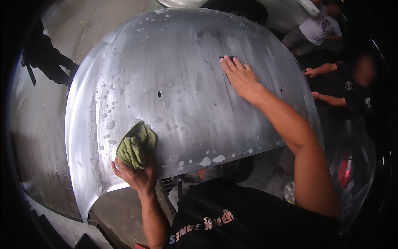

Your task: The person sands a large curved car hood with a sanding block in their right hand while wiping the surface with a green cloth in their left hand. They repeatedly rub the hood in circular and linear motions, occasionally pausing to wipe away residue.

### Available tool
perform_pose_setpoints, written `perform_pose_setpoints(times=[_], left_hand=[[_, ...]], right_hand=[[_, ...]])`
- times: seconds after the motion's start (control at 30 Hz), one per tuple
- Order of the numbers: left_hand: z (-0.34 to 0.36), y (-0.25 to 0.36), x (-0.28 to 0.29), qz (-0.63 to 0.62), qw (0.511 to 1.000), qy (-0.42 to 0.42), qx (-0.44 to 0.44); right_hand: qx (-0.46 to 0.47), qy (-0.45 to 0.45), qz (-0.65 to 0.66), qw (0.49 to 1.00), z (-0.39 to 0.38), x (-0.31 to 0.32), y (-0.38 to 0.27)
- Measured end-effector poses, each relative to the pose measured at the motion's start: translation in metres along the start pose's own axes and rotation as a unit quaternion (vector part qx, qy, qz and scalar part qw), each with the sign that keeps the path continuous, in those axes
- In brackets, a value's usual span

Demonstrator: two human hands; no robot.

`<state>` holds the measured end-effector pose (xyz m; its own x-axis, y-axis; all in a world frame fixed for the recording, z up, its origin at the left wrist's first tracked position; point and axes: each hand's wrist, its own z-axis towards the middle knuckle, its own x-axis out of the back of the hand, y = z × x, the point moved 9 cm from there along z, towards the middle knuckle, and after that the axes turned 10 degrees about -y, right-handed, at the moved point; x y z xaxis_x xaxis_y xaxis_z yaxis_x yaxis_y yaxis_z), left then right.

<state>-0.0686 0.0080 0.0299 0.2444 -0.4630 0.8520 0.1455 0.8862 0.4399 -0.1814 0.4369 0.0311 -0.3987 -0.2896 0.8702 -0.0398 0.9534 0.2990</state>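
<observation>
A wet, silvery-grey car hood (188,108) fills the middle, streaked and dotted with water and foam. My right hand (242,79) lies on its upper right part, fingers stretched forward and pressing down a dark sandpaper sheet (231,57); most of the sheet is hidden under the fingers. Near the hood's front left, my left hand (137,176) is closed around the bottom of a bunched green cloth (137,145), which rests on the wet surface. Between the two hands there is a small dark hole (159,94) in the panel.
At the right, a person in a dark shirt (348,85) has both hands by the hood's edge. Another person in a light shirt (320,30) is behind. Dark-clothed legs (49,60) show at the left on the concrete floor (39,137). A white car (286,12) stands at the back.
</observation>
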Motion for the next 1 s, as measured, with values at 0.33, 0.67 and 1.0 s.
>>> perform_pose_setpoints(times=[0.33, 0.67, 1.0], left_hand=[[-0.001, 0.0, -0.004, -0.001, 1.0, 0.009, -0.019], [-0.003, -0.001, -0.004, 0.002, 1.0, 0.008, -0.028], [-0.004, 0.002, 0.0, 0.01, 0.999, 0.016, -0.029]], right_hand=[[-0.019, -0.002, -0.097, 0.995, -0.001, 0.015, -0.008], [0.012, 0.019, -0.084, 0.996, -0.018, 0.009, -0.013], [0.007, -0.038, 0.025, 0.999, -0.022, 0.008, -0.006]])
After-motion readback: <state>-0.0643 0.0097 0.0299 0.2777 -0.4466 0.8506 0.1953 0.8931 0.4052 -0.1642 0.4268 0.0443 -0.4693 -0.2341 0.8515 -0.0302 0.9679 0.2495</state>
